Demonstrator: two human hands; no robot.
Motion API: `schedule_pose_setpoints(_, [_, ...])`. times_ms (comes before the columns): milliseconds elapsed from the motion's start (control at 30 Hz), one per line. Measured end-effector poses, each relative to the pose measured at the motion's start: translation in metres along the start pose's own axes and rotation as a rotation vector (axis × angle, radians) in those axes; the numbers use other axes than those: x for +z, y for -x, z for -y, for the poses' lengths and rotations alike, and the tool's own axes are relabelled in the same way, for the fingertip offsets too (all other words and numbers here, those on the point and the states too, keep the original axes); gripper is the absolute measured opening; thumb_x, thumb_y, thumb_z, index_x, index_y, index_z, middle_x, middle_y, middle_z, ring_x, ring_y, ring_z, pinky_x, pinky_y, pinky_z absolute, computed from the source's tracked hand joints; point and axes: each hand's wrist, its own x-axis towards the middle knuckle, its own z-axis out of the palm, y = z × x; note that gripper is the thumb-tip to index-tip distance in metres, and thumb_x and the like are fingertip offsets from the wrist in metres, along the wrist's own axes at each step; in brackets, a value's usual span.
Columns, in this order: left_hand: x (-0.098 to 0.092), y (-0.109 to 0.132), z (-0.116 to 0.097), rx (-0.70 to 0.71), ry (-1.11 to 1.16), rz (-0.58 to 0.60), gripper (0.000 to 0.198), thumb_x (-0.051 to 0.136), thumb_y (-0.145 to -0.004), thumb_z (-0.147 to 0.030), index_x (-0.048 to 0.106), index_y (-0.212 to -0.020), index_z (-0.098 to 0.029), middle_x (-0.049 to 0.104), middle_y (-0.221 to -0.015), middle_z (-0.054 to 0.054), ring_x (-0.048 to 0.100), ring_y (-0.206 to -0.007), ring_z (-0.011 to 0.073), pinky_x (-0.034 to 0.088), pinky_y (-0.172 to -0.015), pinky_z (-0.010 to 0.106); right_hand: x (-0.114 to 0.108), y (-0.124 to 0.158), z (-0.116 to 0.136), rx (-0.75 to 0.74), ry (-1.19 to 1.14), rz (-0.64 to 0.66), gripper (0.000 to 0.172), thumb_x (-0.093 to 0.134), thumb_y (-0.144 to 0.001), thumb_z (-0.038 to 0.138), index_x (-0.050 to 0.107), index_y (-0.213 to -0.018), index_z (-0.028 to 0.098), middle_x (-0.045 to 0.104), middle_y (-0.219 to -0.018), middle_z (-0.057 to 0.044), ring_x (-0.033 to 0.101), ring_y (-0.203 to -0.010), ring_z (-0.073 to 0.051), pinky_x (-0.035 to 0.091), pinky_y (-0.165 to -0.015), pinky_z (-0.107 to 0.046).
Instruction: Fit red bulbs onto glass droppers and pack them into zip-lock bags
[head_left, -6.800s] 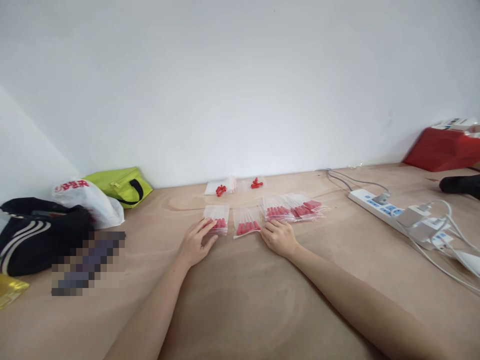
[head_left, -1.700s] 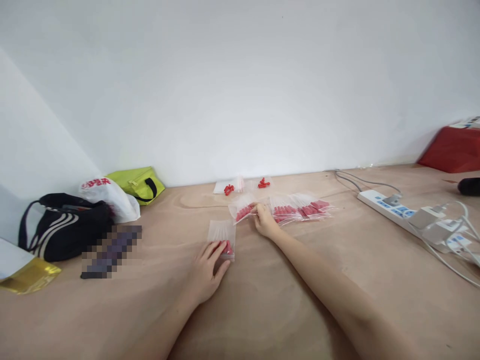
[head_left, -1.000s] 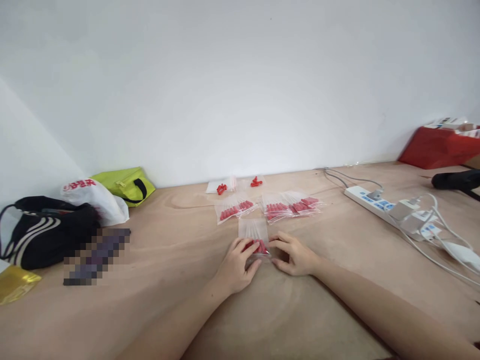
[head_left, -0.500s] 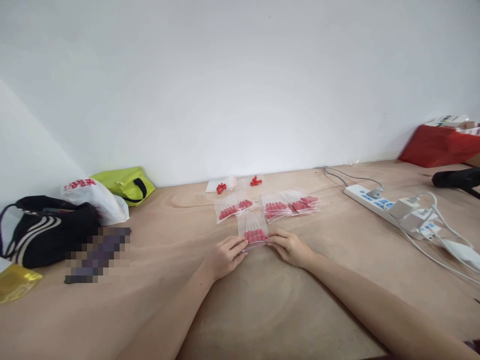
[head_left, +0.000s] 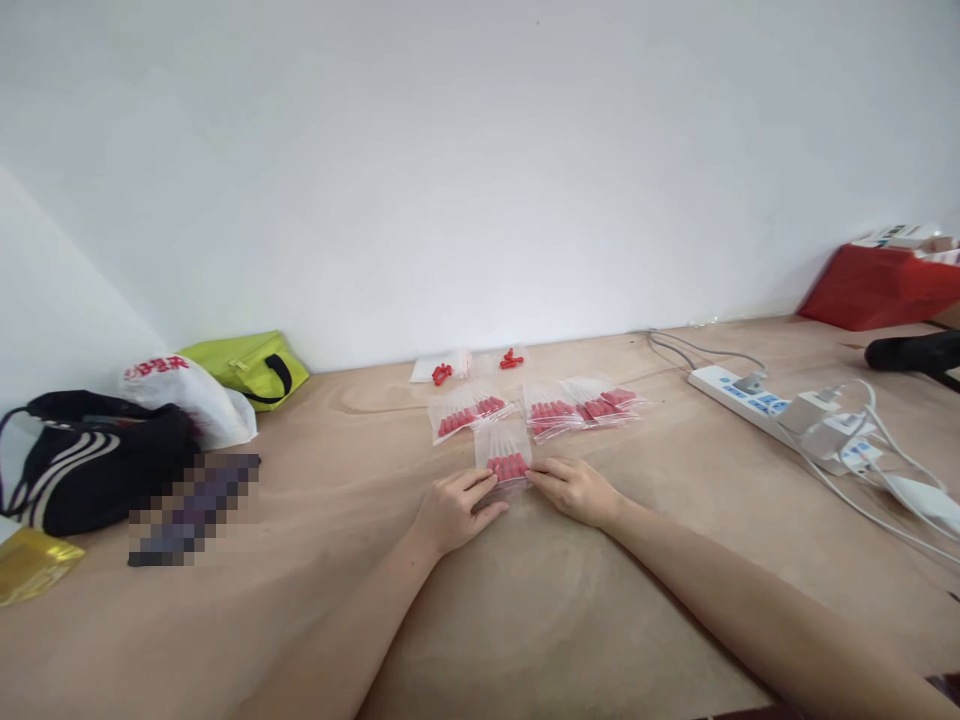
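Note:
A small clear zip bag (head_left: 501, 440) lies flat on the table before me, with several pink-red cylindrical pieces (head_left: 508, 467) lined up at its near end. My left hand (head_left: 454, 508) touches the bag's near left corner with its fingertips, its thumb stretched apart on the table side. At the near right corner, my right hand (head_left: 574, 488) has its fingers pressed together on the bag's edge. Just beyond lie similar filled bags, one group on the left (head_left: 466, 415) and a fanned, overlapping group on the right (head_left: 577, 405).
Near the wall are two little heaps of red pieces (head_left: 442, 374) on clear bags. A white power strip (head_left: 739, 393) with chargers and cables runs along the right. Leftward stand a black bag (head_left: 112, 465), a white plastic bag (head_left: 225, 415) and a yellow-green pouch (head_left: 251, 365).
My left thumb has stretched out, away from the fingers. My right fingertips have shifted slightly left along the bag's near edge. The bags beyond stay in place.

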Motion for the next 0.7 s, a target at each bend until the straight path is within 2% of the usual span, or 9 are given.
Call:
schedule_pose_setpoints(100, [0.004, -0.007, -0.008, 0.014, -0.028, -0.03, 0.03, 0.053, -0.08, -0.04, 0.063, -0.093, -0.014, 0.067, -0.089, 0.009, 0.065, -0.081, 0.0199, 0.055, -0.07, 0.032, -0.001, -0.002, -0.002, -0.082, 0.065, -0.011, 0.023, 0.038, -0.086, 0.01, 0.06, -0.09, 0.014, 0.063, -0.08, -0.008, 0.058, -0.066, -0.012, 0.048, -0.062, -0.026])
schedule_pose_setpoints(200, [0.009, -0.014, -0.014, 0.084, -0.085, -0.061, 0.022, 0.051, -0.083, -0.031, 0.062, -0.093, -0.014, 0.068, -0.089, 0.008, 0.064, -0.081, 0.0185, 0.054, -0.071, 0.03, 0.0, -0.004, -0.003, -0.094, 0.077, -0.033, 0.024, 0.036, -0.086, 0.009, 0.059, -0.09, 0.013, 0.063, -0.077, -0.007, 0.057, -0.063, -0.012, 0.047, -0.062, -0.027])
schedule_pose_setpoints(300, [0.013, -0.018, -0.017, 0.156, -0.16, -0.119, 0.014, 0.05, -0.083, -0.018, 0.062, -0.087, -0.015, 0.068, -0.082, 0.005, 0.065, -0.074, 0.0163, 0.053, -0.065, 0.027, 0.001, -0.004, -0.003, -0.093, 0.078, -0.059, 0.025, 0.034, -0.086, 0.009, 0.058, -0.089, 0.013, 0.063, -0.077, -0.008, 0.056, -0.063, -0.012, 0.045, -0.062, -0.027])
schedule_pose_setpoints(400, [0.014, -0.019, -0.017, 0.178, -0.205, -0.154, 0.014, 0.048, -0.083, -0.014, 0.063, -0.08, -0.015, 0.068, -0.075, 0.004, 0.064, -0.066, 0.0148, 0.051, -0.057, 0.025, 0.0, -0.005, -0.003, -0.104, 0.079, -0.055, 0.025, 0.034, -0.086, 0.008, 0.058, -0.088, 0.013, 0.062, -0.075, -0.007, 0.055, -0.063, -0.012, 0.044, -0.062, -0.027])
schedule_pose_setpoints(633, [0.014, -0.02, -0.015, 0.259, -0.239, -0.133, 0.02, 0.047, -0.083, -0.01, 0.061, -0.07, -0.014, 0.067, -0.068, 0.003, 0.064, -0.064, 0.014, 0.049, -0.055, 0.024, -0.001, -0.01, -0.001, -0.2, 0.121, -0.028, 0.027, 0.032, -0.086, 0.007, 0.058, -0.084, 0.014, 0.062, -0.074, -0.007, 0.052, -0.059, -0.012, 0.042, -0.062, -0.029])
schedule_pose_setpoints(700, [0.013, -0.019, -0.012, 0.257, -0.228, -0.142, 0.018, 0.048, -0.083, -0.01, 0.061, -0.07, -0.014, 0.067, -0.069, 0.003, 0.064, -0.065, 0.0136, 0.049, -0.056, 0.024, 0.0, -0.01, -0.002, -0.185, 0.114, -0.035, 0.028, 0.031, -0.085, 0.006, 0.058, -0.084, 0.015, 0.061, -0.074, -0.007, 0.051, -0.059, -0.012, 0.042, -0.063, -0.03])
